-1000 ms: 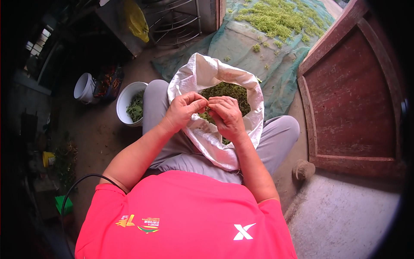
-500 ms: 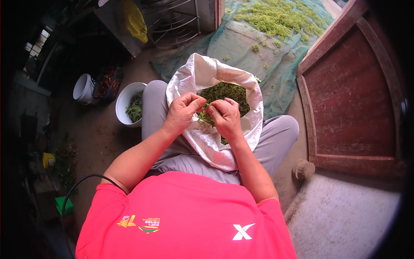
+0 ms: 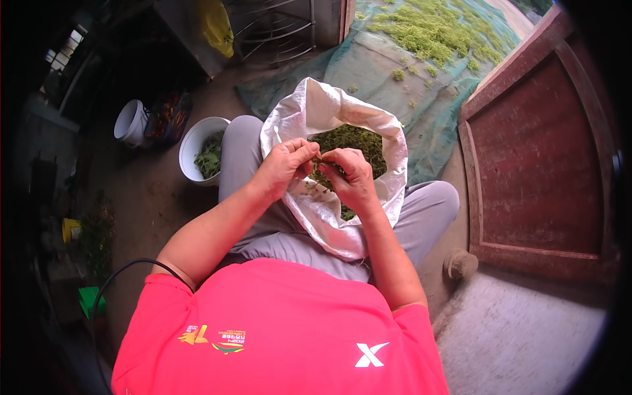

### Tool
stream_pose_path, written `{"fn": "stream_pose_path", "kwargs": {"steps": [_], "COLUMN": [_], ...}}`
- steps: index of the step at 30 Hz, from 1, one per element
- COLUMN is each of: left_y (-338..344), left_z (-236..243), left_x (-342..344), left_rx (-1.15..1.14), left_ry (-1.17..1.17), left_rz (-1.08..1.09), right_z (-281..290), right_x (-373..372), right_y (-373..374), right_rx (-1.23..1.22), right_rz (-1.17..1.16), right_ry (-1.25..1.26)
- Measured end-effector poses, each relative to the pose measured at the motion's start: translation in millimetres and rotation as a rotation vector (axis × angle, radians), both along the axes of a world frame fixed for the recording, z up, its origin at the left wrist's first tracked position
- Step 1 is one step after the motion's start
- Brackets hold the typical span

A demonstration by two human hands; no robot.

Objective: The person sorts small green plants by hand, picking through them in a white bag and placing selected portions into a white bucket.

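A white woven sack (image 3: 309, 108) stands between my legs with its rim rolled outward. Inside it lies a heap of small green sprigs (image 3: 359, 141). Over the near left part of the opening, my left hand (image 3: 288, 168) pinches a thin plant sprig (image 3: 319, 157) between thumb and fingers. Close beside it, my right hand (image 3: 352, 178) is closed in a pinch on the same sprig, with its fingertips almost meeting the left ones. Most of the sprig is hidden by the fingers.
Left of my knee stands a white bucket (image 3: 187, 155) of green leaves; beyond it are another white bucket (image 3: 130, 123) and a dark container of red and orange pieces (image 3: 170, 118). Ahead, plants (image 3: 434, 33) lie on green netting (image 3: 424, 118). A red wooden door (image 3: 540, 151) stands at right.
Both hands have stayed over the sack, their fingertips shifting slightly around the sprig. The right wrist has turned a little. The whole view has moved slightly.
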State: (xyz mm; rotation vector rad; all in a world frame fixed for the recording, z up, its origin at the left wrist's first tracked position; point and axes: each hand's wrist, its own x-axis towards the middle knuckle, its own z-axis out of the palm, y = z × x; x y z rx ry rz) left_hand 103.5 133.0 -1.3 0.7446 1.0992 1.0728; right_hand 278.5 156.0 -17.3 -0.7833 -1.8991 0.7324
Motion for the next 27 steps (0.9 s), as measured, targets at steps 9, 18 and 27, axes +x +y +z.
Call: {"fn": "stream_pose_path", "kwargs": {"steps": [9,18,27], "left_y": [0.3,5.9,4.1], "left_z": [-1.6,24.1,-5.0], "left_x": [-9.3,-28.2,-36.7], "left_rx": [-0.186,-0.095,-0.183], "left_ry": [-0.179,-0.416,-0.382], "left_rz": [0.012,0.031,-0.031], "right_z": [19.6,-53.6,-33.4], "right_x": [-1.8,34.9,-24.3], "right_y": [2.2,47.9,20.5], "right_rx": [0.092,-0.731,-0.337], "right_rz": [0.212,-0.114,0.061], "right_ry": [-0.034,-0.129,-0.982]}}
